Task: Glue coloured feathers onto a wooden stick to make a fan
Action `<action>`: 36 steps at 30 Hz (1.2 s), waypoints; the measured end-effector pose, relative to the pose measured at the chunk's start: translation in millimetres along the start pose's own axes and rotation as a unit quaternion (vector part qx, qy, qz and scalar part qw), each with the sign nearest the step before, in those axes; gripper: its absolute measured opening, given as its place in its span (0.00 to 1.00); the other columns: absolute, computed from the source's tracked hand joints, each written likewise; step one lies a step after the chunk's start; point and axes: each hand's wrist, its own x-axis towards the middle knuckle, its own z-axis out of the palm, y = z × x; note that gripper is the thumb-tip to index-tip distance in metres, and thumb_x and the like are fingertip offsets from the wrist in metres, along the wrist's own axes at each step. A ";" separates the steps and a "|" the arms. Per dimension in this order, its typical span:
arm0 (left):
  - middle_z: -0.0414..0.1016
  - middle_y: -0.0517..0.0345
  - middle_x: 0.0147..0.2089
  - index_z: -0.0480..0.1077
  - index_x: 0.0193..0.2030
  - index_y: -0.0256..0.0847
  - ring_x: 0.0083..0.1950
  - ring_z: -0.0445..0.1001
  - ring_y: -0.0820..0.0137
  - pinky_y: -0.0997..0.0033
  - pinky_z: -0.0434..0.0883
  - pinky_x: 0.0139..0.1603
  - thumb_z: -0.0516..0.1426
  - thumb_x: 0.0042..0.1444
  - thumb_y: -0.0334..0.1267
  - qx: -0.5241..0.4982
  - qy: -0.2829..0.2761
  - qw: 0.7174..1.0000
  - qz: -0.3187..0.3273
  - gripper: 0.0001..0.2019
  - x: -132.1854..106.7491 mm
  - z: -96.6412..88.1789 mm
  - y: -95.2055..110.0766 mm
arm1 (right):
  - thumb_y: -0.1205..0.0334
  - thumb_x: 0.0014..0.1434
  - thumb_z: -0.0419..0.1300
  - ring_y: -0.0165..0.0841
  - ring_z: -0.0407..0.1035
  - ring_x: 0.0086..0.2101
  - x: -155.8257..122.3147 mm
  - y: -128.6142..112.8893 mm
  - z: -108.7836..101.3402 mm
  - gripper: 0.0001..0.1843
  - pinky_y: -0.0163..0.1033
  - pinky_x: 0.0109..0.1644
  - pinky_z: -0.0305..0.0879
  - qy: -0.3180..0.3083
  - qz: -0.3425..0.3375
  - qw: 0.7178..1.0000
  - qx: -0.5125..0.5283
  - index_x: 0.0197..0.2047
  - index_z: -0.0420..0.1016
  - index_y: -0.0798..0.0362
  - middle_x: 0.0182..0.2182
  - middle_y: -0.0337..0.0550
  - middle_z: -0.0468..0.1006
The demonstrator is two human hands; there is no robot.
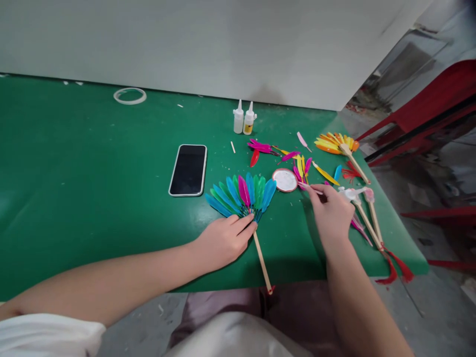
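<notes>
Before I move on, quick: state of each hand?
Left hand: fingers over the fan at its feather bases; gripping or just pressing, can't tell.
Right hand: closed, pinching a thin pale stick.

Illumination is moderate and diffuse, its source outside the view. The table [111, 193] bears a faint sheen and darkens along its near edge toward 6 o'clock; a soft shadow marks the pale panel [167, 44] near 12. The central feather fan [243, 192] is fairly crisp (finer quills merge); red furniture [442, 96] at 2 o'clock appears softer, stretched by wide-angle distortion.
</notes>
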 end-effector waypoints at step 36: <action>0.68 0.43 0.58 0.63 0.57 0.35 0.59 0.65 0.57 0.58 0.64 0.56 0.58 0.55 0.46 -0.110 -0.105 0.984 -0.098 0.26 151.9 33.8 -41.1 | 0.52 0.52 0.62 0.31 0.72 0.23 -9.9 2.5 -24.7 0.11 0.36 0.29 0.69 0.002 0.156 0.940 0.304 0.29 0.75 0.52 0.20 0.37 0.76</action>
